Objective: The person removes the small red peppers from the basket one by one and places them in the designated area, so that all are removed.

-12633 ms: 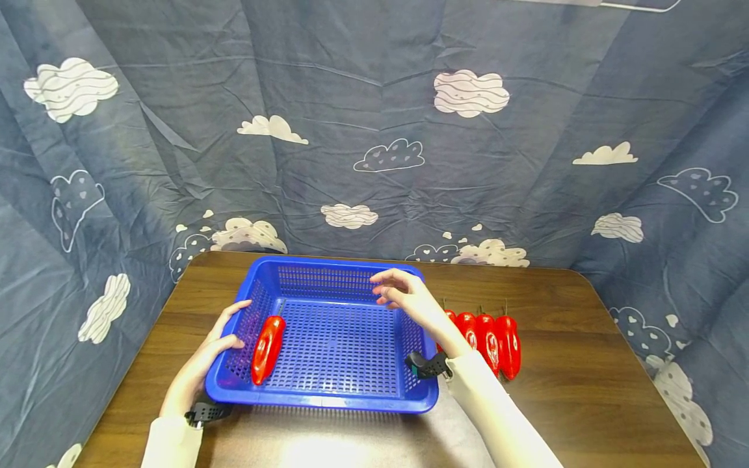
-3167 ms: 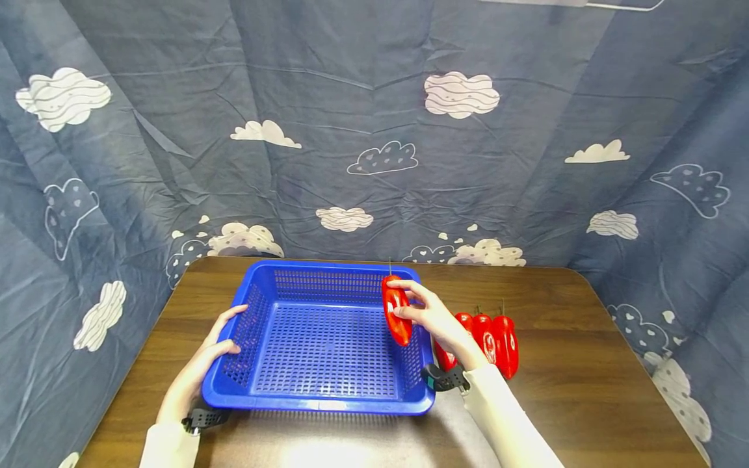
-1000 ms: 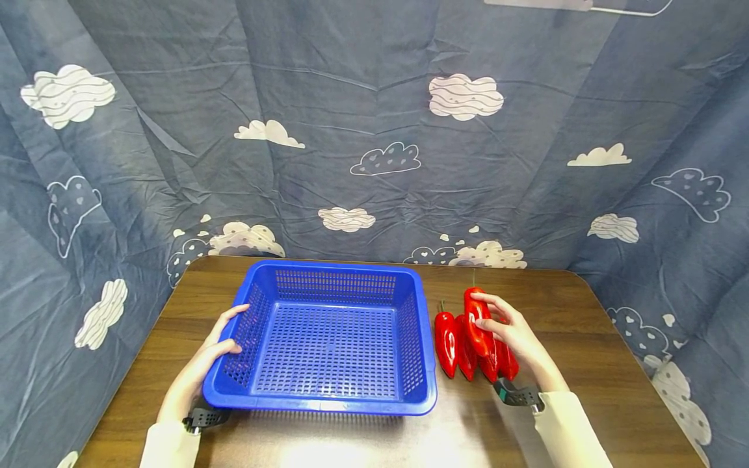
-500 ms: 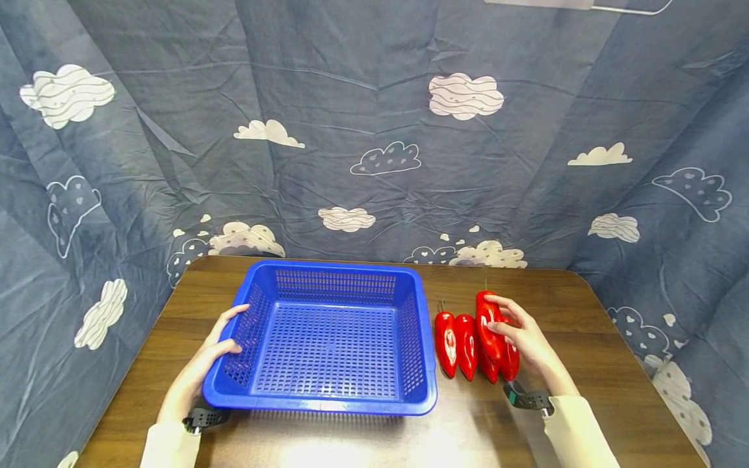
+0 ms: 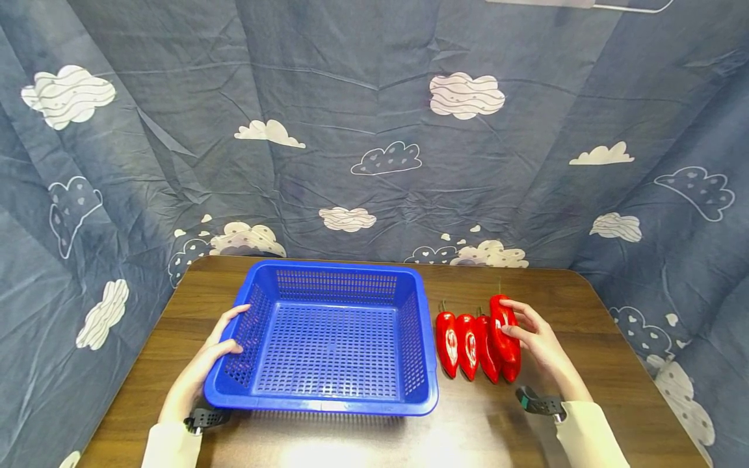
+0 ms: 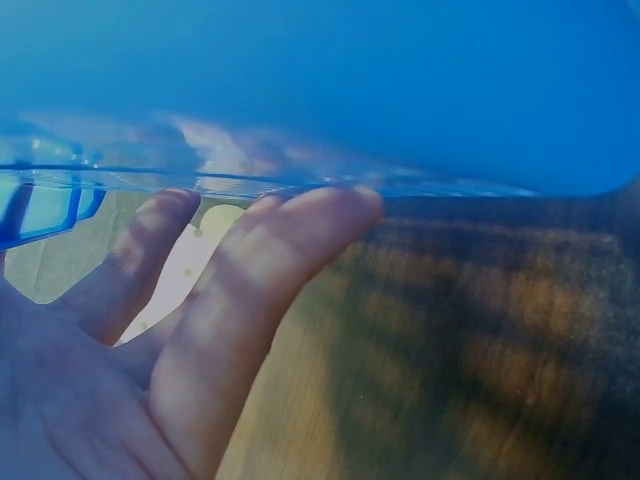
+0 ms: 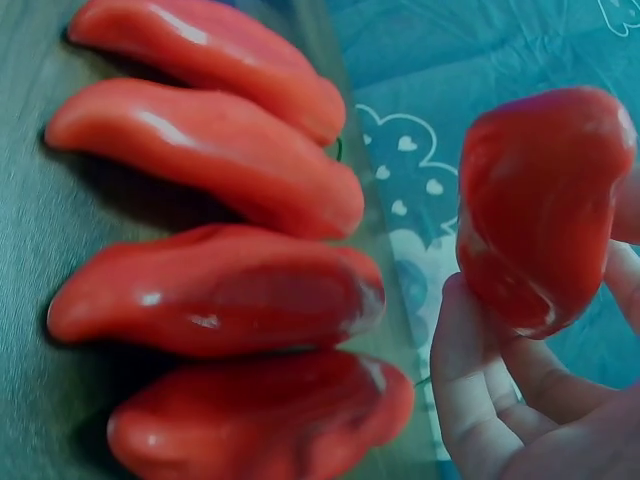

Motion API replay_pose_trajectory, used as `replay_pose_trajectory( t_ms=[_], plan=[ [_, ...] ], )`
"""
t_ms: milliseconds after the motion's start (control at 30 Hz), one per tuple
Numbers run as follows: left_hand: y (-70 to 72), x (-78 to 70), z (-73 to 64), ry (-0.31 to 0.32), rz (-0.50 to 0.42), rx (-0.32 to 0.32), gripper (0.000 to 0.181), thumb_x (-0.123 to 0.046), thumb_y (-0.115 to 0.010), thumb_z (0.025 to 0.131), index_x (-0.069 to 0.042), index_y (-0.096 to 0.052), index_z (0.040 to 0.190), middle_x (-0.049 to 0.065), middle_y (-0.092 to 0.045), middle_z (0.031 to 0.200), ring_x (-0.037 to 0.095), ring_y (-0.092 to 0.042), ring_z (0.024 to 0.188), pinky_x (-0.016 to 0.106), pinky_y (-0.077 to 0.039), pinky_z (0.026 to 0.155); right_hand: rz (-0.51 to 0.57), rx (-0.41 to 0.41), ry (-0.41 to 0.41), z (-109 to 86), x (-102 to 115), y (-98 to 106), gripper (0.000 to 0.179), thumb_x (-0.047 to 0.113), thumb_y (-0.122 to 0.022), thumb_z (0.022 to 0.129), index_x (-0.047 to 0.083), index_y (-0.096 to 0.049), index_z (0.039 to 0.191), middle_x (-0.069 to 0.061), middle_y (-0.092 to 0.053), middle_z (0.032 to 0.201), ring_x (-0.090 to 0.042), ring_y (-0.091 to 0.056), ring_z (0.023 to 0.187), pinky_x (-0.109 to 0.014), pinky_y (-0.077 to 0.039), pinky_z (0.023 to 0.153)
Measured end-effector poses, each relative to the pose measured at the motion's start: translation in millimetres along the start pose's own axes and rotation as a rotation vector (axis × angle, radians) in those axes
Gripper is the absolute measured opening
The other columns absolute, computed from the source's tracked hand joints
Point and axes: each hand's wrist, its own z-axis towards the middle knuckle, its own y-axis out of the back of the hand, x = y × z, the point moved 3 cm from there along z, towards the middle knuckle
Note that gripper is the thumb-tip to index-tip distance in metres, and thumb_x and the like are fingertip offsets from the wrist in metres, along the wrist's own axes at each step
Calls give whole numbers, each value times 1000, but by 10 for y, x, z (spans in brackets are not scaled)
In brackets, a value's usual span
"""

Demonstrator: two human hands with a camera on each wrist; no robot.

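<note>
My right hand pinches a glossy red pepper between thumb and fingers. In the head view this pepper overlaps the rightmost pepper of a side-by-side row on the table. The right wrist view shows the held pepper raised, end toward the camera, beside the row. Leftmost in that row lies a pepper close to the basket's right side. A blue perforated plastic basket stands with bare floor inside. My left hand holds its left rim, thumb and fingertips over the edge; in the left wrist view fingers touch it.
The brown wooden table extends right of the peppers and in front of the basket. A dark blue curtain with cloud prints hangs behind the table and along both sides.
The right hand carries the pepper rightward along the row, from over the basket's right side 3.2 s ago. The pepper seen in the basket 12.6 s ago is gone from it. The left hand stays.
</note>
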Motion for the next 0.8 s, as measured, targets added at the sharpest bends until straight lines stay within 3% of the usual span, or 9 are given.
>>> replay_pose_trajectory(
  t_ms=[100, 400, 667, 800],
  plan=[
    [-4, 5, -1, 2, -2, 2, 71, 1, -36, 79, -28, -15, 141, 22, -17, 133, 35, -40, 102, 49, -42, 74, 8, -17, -15, -56, 88, -2, 45, 4, -54, 86, 4, -41, 129, 4, -54, 106, -7, -55, 89, -28, -49, 66],
    [-4, 0, -4, -1, 3, 4, 70, 0, -36, 80, -28, -15, 141, 21, -16, 133, 35, -38, 104, 48, -42, 75, 76, -32, -29, -110, -16, 117, 45, 4, -54, 86, 6, -42, 130, 4, -54, 107, -7, -57, 87, -29, -50, 66],
    [-9, 2, -3, -6, 3, 5, 70, 0, -36, 80, -27, -15, 141, 21, -15, 133, 37, -37, 105, 48, -42, 74, 45, -53, -16, -115, -201, 257, 47, 11, -57, 84, 14, -45, 130, 6, -54, 107, -7, -57, 87, -31, -51, 64],
    [-5, 8, -3, 0, 3, -2, 70, -1, -37, 80, -27, -15, 141, 20, -15, 134, 37, -35, 105, 48, -42, 74, 82, -55, -9, -91, -382, 333, 47, 11, -57, 84, 14, -46, 130, 4, -55, 107, -9, -58, 87, -31, -51, 64]
  ],
)
